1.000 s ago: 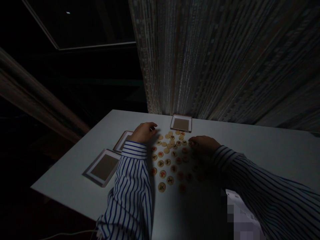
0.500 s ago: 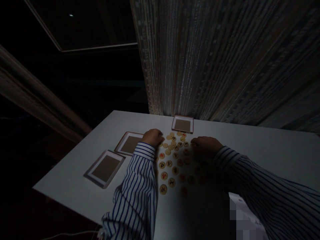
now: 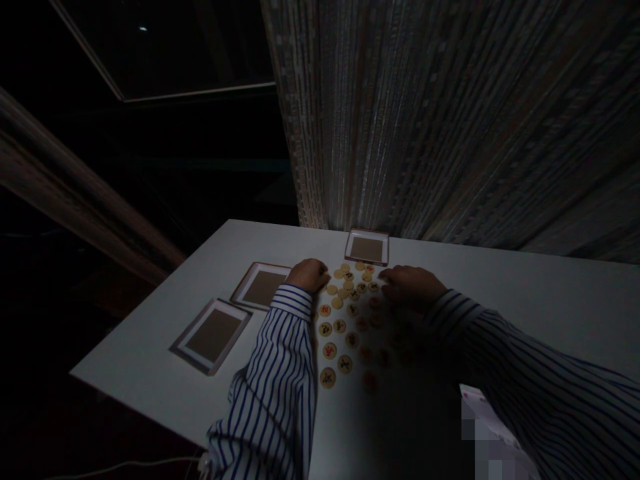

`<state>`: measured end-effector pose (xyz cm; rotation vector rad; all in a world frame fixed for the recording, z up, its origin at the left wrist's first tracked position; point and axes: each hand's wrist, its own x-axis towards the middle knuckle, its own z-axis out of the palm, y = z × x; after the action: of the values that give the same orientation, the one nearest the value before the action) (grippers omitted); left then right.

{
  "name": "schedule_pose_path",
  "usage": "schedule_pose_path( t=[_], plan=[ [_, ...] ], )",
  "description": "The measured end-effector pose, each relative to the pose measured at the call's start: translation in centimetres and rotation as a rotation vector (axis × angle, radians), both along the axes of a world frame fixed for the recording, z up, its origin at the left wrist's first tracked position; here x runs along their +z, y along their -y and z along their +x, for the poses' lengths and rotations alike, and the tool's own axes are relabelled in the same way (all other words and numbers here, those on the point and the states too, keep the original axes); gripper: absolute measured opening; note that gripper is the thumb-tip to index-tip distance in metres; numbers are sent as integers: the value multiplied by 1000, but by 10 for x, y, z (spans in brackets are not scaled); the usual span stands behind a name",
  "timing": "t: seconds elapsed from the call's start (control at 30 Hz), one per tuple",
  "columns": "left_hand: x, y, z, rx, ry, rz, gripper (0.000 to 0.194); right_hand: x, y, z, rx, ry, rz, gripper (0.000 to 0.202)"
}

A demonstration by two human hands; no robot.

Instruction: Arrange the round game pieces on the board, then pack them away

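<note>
Many round wooden Chinese chess pieces (image 3: 339, 326) lie spread over the middle of the white table (image 3: 515, 287). Some show red or black characters; several near the far end show plain faces. My left hand (image 3: 309, 275) rests at the left edge of the spread, fingers curled down by the pieces there; whatever they may hold is hidden. Across the spread, my right hand (image 3: 414, 287) hovers low at the right edge, its fingers reaching left and slightly apart, with no piece visible in them. Its shadow darkens the nearer right pieces.
A shallow framed tray (image 3: 367, 232) stands at the table's back edge. Two similar trays lie left of my left arm, one farther (image 3: 242, 285) and one nearer (image 3: 242, 321). Behind the table hangs a striped curtain (image 3: 380, 120). A white cable (image 3: 135, 463) runs at lower left.
My right hand has shifted slightly up and away from the piece by its fingertips, and its fingers have spread a little. My left hand stays almost in place.
</note>
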<state>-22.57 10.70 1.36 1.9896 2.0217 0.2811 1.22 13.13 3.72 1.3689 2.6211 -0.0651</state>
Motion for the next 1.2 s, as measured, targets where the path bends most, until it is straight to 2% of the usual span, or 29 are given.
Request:
schedule_pose_path(
  t=[0.07,0.17,0.27,0.47,0.67,0.97,1.2],
  plan=[
    [0,0,-5,-29,63,0,28,1,1,-1,11,-17,3,40],
    [1,0,-13,-66,284,15,30,1,2,-3,15,-40,14,41],
    [2,0,-20,-42,506,49,33,2,2,-4,15,-56,23,42],
    [7,4,-29,-14,793,78,37,-2,1,-6,33,-112,44,40],
    [10,7,-28,39,1064,80,43,-4,1,-8,74,-168,79,37],
    [11,8,-23,48,1232,42,34,3,8,-18,133,-273,136,28],
    [18,11,-17,53,1366,41,27,6,10,-17,125,-364,134,29]
  ],
)
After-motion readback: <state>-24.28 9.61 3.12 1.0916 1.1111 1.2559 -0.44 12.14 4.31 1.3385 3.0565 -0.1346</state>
